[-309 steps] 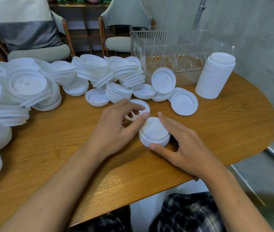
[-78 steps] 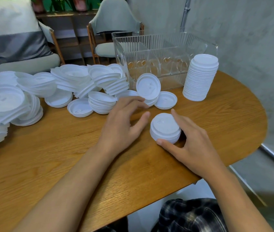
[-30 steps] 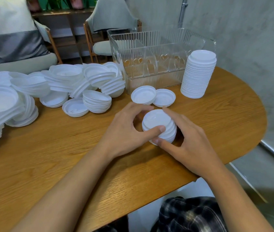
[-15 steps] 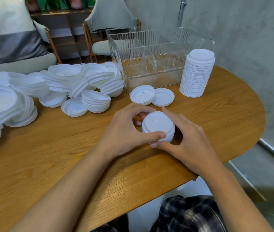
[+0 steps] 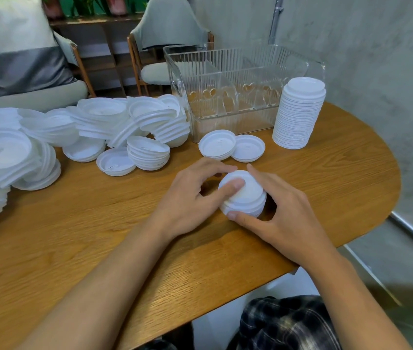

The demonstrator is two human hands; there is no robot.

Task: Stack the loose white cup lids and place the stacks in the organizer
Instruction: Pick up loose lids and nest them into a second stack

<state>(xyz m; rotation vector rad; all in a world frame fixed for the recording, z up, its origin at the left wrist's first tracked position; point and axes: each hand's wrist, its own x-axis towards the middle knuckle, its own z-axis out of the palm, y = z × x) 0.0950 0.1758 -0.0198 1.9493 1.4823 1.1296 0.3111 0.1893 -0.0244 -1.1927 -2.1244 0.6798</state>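
A short stack of white lids (image 5: 247, 198) sits near the table's front middle, tilted a little to the left. My left hand (image 5: 190, 198) grips its left side, thumb lying across the top lid. My right hand (image 5: 283, 213) cups the right side, thumb under the front edge. Behind stands the clear ribbed organizer (image 5: 238, 69), with dividers and nothing in its compartments. A tall neat stack of lids (image 5: 299, 114) stands just right of it. Two upturned lids (image 5: 230, 147) lie in front of the organizer.
A big heap of loose white lids (image 5: 79, 137) covers the left and back of the wooden table (image 5: 99, 248). The table's rounded edge runs along the right and front. Chairs (image 5: 167, 39) stand behind the table; a grey wall is at the right.
Both hands have closed tighter round the short stack and tipped it leftwards. My left thumb has slid from the front of the stack onto the top lid.
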